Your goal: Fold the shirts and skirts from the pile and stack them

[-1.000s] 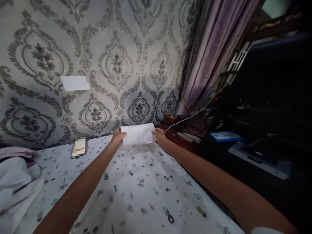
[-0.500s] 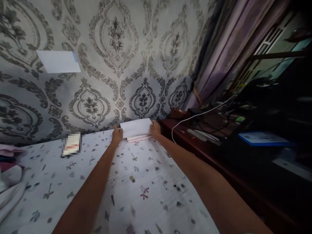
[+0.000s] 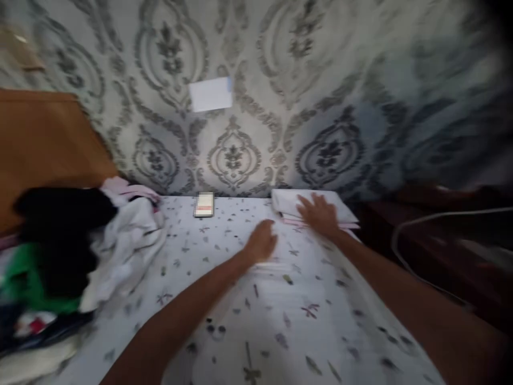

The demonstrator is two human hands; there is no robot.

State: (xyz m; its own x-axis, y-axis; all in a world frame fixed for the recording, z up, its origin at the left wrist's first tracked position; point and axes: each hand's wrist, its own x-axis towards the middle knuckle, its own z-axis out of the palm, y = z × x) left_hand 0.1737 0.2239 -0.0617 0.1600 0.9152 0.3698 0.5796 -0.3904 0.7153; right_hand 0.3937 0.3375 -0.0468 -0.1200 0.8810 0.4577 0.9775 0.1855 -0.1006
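Note:
A folded white cloth [image 3: 288, 200] lies on the patterned sheet against the wall, and pink fabric shows along its lower edge. On top of it rests my right hand [image 3: 320, 215], open, its fingers spread flat. My left hand [image 3: 261, 240] is apart from the cloth, over the sheet to its left. It holds nothing; the fingers are loosely bent, with a gap between them, and somewhat blurred by motion.
A heap of loose clothes [image 3: 128, 246], black, green and white, is piled at the left beside an orange-brown wooden panel [image 3: 44, 149]. A small pixelated object [image 3: 204, 205] lies near the wall. At the right, a white cable [image 3: 401, 235] hangs by a dark red desk [image 3: 385, 219].
My left hand has let go of the folded cloth and moved back from it. My right hand has gone from gripping its edge to lying flat on top. The view has turned left.

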